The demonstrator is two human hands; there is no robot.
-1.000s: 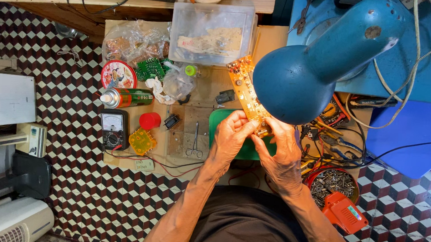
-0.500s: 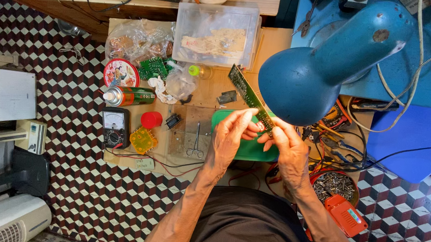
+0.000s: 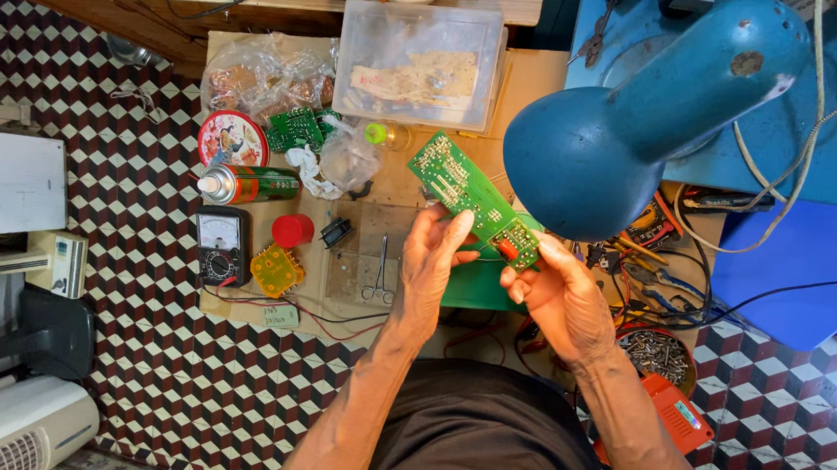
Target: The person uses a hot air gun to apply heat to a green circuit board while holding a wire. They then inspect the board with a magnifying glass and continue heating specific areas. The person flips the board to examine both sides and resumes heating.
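Circuit board point(image 3: 472, 201) now shows its flat green face, tilted leftward.

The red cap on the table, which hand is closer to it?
Left. The left hand is just right of the red cap; the right hand is farther right, beyond the green circuit board.

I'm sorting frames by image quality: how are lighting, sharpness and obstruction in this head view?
Head view: evenly lit and sharp, no motion blur on the left hand or right hand; the green circuit board they hold reads clearly; the blue lamp shade looms large, hiding the bench behind it; no strong glare.
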